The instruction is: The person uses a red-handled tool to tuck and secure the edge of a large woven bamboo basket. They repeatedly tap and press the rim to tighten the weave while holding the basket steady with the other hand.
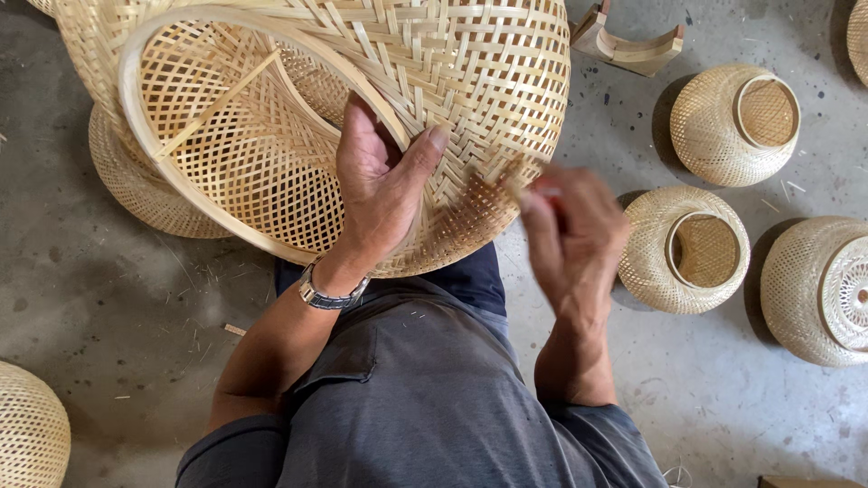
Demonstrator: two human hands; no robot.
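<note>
A large woven bamboo basket (271, 117) rests tilted on my lap, its open mouth facing me. My left hand (380, 185) grips its rim, thumb on the outer weave and fingers inside. A metal watch (330, 294) sits on that wrist. My right hand (570, 226) is blurred just right of the basket's lower edge, fingers pinched on something small with a red and white tip that I cannot make out.
Three round woven bamboo shades (732, 122) (683, 248) (818, 289) stand on the concrete floor at right. Another woven piece (136, 185) lies under the big basket, one more (32, 429) at bottom left. A wooden block (628, 45) sits top centre-right.
</note>
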